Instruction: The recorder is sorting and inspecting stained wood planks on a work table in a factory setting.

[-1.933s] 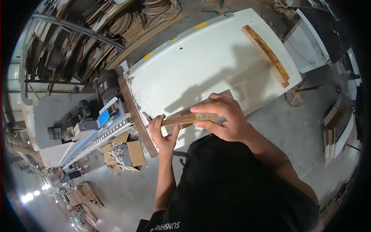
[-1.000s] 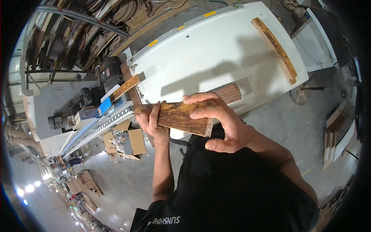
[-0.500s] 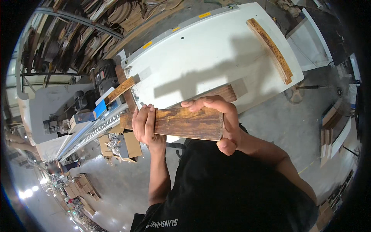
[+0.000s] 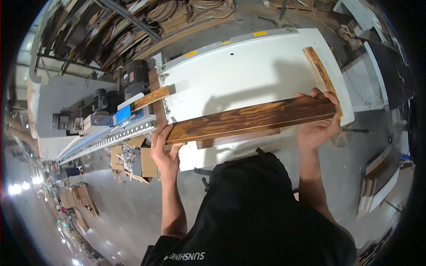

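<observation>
A long, dark-grained wooden board [image 4: 248, 117] is held up crosswise between my two hands, over the near side of the white table [image 4: 248, 66]. My left hand [image 4: 164, 148] grips its left end, thumb below and fingers over the end. Round the right end close the fingers of my right hand [image 4: 321, 122]. Below the raised board, partly hidden by it, lies another reddish-brown board [image 4: 242, 137] on the table. A narrow wooden strip [image 4: 320, 66] rests along the table's right side, its lower part behind my right hand.
At the left stands a machine with a dark motor [image 4: 135, 77] and a long metal rail [image 4: 106, 139]. A short wooden piece [image 4: 151, 97] lies at the table's left edge. A cardboard box [image 4: 148, 162] of scraps sits on the floor, and wood pieces fill a rack [image 4: 128, 24] behind.
The board has swung from close to my body, seen shorter, to stretched out across the table. My right hand has moved right and outward with its end; my left hand keeps hold.
</observation>
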Tool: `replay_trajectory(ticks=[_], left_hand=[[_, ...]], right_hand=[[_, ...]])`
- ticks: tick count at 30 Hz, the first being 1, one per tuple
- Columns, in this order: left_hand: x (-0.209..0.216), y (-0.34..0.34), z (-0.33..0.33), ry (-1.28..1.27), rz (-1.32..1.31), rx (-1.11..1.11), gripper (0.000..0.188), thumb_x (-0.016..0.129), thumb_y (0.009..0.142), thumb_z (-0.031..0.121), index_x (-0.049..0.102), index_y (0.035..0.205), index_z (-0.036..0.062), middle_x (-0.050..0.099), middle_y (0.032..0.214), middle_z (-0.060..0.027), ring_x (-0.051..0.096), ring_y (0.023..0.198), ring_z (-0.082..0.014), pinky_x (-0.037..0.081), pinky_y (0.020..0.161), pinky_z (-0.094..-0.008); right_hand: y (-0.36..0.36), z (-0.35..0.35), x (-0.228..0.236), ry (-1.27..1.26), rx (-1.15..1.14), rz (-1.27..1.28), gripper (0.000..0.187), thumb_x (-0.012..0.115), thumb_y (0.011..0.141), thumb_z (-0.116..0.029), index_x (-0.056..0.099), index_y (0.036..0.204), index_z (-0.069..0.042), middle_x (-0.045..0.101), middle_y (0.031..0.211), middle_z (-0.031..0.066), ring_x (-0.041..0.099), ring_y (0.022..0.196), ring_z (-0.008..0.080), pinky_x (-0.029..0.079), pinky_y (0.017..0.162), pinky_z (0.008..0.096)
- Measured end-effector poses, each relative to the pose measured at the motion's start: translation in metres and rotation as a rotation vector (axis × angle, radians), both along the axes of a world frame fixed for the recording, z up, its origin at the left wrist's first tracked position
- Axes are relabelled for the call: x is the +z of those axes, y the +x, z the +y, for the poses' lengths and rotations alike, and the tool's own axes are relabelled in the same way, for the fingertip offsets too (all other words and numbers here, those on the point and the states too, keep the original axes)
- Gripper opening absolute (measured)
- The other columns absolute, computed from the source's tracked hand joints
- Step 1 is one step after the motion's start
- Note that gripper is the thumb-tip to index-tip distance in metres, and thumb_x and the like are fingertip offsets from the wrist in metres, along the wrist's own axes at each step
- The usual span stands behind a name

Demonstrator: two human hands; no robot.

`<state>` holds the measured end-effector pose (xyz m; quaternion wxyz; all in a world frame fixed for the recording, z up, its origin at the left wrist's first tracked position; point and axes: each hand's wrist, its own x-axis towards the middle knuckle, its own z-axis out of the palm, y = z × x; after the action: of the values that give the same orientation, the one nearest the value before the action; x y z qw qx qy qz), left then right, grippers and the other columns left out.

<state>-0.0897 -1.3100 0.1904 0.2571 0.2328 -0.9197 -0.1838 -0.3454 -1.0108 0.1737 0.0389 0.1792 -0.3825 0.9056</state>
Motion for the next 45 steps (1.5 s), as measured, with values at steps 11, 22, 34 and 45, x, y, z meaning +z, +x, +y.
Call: replay_trajectory(ticks=[11,22,34,45], left_hand=[[-0.020,-0.003,0.005,1.122,0.447,-0.152,0.052,0.058,0.109,0.045,0.069,0.126,-0.0024,0.076,0.109,-0.0129,0.070,0.097,-0.0178,0.057,0.088,-0.0343],[0.003,-0.009,0.025,1.747,0.154,-0.482,0.060,0.053,0.109,0.042,0.060,0.139,-0.0091,0.071,0.122,-0.0230,0.078,0.090,-0.0336,0.068,0.080,-0.0439],[0.007,-0.014,0.050,1.688,0.159,-0.204,0.080,0.057,0.103,0.056,0.058,0.134,-0.0169,0.071,0.109,-0.0351,0.079,0.086,-0.0406,0.069,0.077,-0.0485],[-0.019,0.000,0.031,1.722,0.195,-0.122,0.071,0.052,0.108,0.052,0.060,0.126,-0.0161,0.070,0.120,-0.0310,0.078,0.092,-0.0402,0.068,0.082,-0.0444]], right_hand=[[-0.047,0.018,-0.103,0.292,0.007,-0.937,0.067,0.053,0.102,-0.064,0.042,0.150,-0.019,0.048,0.138,0.0038,0.047,0.124,0.0220,0.041,0.101,0.0415],[-0.048,0.032,-0.159,0.232,0.017,-0.924,0.054,0.047,0.108,-0.055,0.047,0.146,-0.017,0.054,0.142,0.0051,0.052,0.132,0.0230,0.043,0.112,0.0424],[-0.029,0.011,-0.162,0.400,-0.276,-0.894,0.067,0.039,0.113,-0.050,0.040,0.156,0.000,0.048,0.158,0.0136,0.047,0.143,0.0285,0.035,0.122,0.0407],[-0.011,0.009,-0.159,0.407,-0.314,-0.848,0.067,0.047,0.111,-0.051,0.040,0.157,-0.003,0.048,0.156,0.0138,0.050,0.139,0.0277,0.039,0.118,0.0400]])
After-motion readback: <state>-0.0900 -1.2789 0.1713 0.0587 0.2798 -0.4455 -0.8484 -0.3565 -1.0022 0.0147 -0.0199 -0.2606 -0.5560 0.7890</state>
